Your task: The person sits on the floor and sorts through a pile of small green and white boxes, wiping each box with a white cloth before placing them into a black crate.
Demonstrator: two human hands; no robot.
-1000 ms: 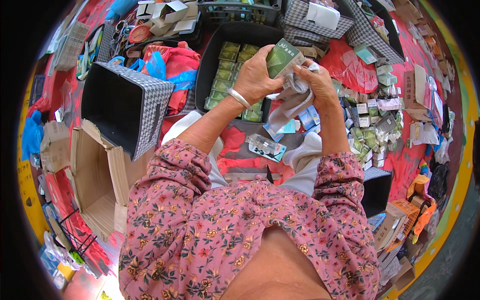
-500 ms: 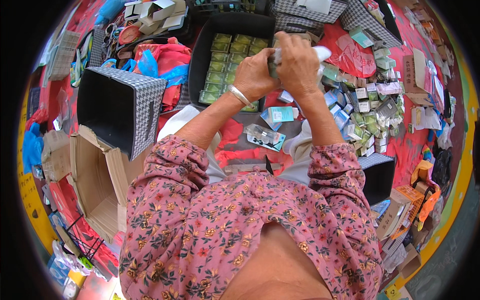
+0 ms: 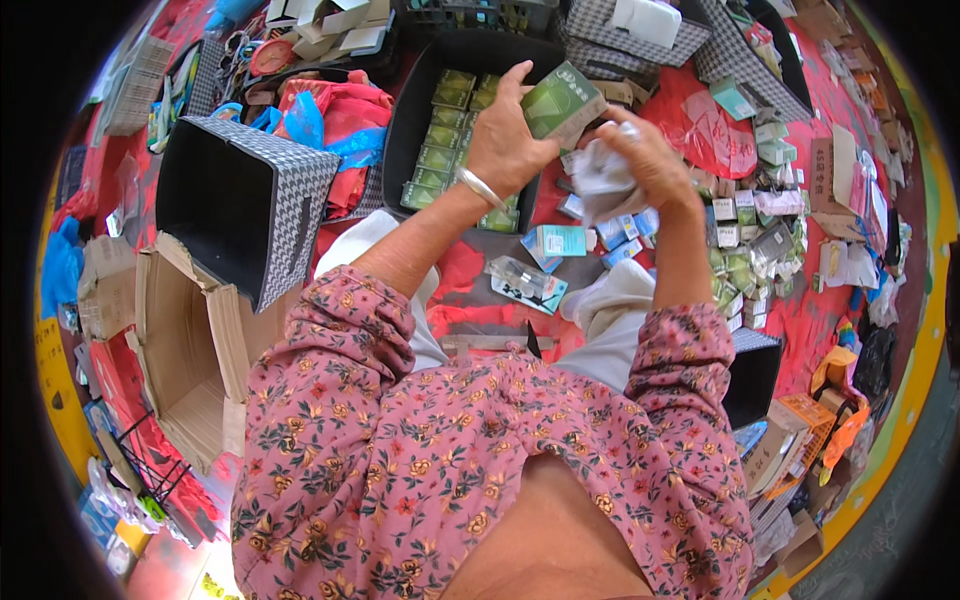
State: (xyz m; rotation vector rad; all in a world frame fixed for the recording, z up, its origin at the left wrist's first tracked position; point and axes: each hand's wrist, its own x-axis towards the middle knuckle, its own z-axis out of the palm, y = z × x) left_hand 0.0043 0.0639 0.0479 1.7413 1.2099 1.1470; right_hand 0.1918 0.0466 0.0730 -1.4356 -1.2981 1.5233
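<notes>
The green box is smooth card with a slight sheen, the cloth soft, matt and creased, the bracelet glossy metal, the carton dull brown cardboard, the blue bag shiny thin plastic, the shirt matt printed fabric

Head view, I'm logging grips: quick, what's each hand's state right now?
Left hand: holding a green carton.
Right hand: holding a crumpled whitish cloth.
</notes>
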